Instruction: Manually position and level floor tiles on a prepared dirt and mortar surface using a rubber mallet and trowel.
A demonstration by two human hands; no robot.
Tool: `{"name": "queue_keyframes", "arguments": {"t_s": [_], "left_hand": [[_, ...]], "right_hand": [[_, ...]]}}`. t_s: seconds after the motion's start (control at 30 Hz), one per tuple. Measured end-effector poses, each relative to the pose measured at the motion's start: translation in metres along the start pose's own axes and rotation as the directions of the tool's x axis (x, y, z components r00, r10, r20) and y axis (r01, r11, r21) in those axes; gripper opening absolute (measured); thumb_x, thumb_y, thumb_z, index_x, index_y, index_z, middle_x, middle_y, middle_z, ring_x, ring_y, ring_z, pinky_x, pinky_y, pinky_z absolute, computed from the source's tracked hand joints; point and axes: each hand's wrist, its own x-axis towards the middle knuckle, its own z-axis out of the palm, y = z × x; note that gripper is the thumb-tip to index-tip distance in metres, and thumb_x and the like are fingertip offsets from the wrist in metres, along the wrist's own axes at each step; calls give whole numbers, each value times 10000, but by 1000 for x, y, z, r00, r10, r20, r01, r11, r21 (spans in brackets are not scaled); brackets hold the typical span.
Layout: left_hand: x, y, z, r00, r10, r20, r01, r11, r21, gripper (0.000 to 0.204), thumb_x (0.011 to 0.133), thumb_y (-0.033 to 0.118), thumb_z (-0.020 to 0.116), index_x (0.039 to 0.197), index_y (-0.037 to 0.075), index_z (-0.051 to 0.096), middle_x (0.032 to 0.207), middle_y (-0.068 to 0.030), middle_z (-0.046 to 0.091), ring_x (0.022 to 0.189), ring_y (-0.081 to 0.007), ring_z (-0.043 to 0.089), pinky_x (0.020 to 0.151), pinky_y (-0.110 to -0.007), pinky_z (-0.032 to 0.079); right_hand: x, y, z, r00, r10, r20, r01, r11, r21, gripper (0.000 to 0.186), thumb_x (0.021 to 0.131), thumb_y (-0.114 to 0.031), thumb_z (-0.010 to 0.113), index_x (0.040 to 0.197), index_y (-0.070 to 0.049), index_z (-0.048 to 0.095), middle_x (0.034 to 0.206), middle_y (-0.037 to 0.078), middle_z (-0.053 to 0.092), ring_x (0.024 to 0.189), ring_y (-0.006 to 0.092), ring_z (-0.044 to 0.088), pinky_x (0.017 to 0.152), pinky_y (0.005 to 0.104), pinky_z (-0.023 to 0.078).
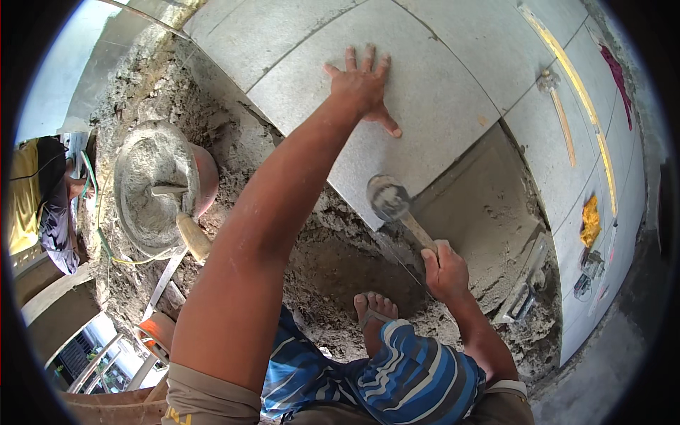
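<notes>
My left hand lies with fingers spread on a light grey square tile. My right hand is closed round the wooden handle of a rubber mallet, whose cement-smeared head is over the tile's near corner. To the right of that corner is smooth wet mortar, with a metal trowel at its lower right edge. A cement-caked bucket of mortar, holding a wooden-handled trowel, stands left of my left arm. My bare foot in a sandal is below, among rubble.
Laid tiles cover the upper right, bearing a long yellow straightedge, another hammer-like tool, an orange cloth and small tools. Rubble, a green hose and an orange container are at left, where part of another person shows.
</notes>
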Motion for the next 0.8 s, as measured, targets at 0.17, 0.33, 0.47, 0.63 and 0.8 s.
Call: {"name": "queue_keyframes", "arguments": {"t_s": [0.17,0.33,0.47,0.63,0.8], "left_hand": [[2,-1,2,1000,-12,8,12,1000,-4,1645,411,761,944,1716,161,143,1784,-140,124,1618,-480,105,1156,-829,239],[-7,-8,12,999,22,-35,-23,999,-33,1626,411,813,914,1707,163,177,1774,-188,122,1622,-455,119,1197,-783,207],[-55,-10,29,969,-149,-195,110,975,-195,1607,417,832,892,1706,168,200,1772,-181,152,1633,-405,138,1205,-781,184],[-100,-27,30,976,-219,-1,217,965,-146,1632,421,765,938,1716,177,137,1780,-197,82,1635,-424,111,1207,-785,173],[-102,-28,24,977,-211,27,212,965,-155,1635,403,720,964,1712,167,154,1779,-202,84,1634,-429,113,1199,-791,177]], "right_hand": [[12,-3,-5,999,38,32,-36,999,-38,290,1048,-319,615,979,-40,571,901,233,680,820,504,668,667,579,510],[17,-8,-5,995,100,1,-98,975,198,292,1078,-316,578,1009,-33,597,906,248,682,802,509,655,678,546,512],[21,-10,-5,987,42,-153,1,963,269,283,1091,-302,561,1094,-28,628,880,241,668,784,482,656,687,513,515],[33,-4,-8,954,68,-291,43,933,358,266,1096,-259,555,1181,-23,645,885,224,677,785,451,662,693,484,523],[60,-3,1,946,-37,-322,83,988,127,260,1100,-265,555,1154,-26,640,868,223,675,768,449,662,682,490,520]]}}
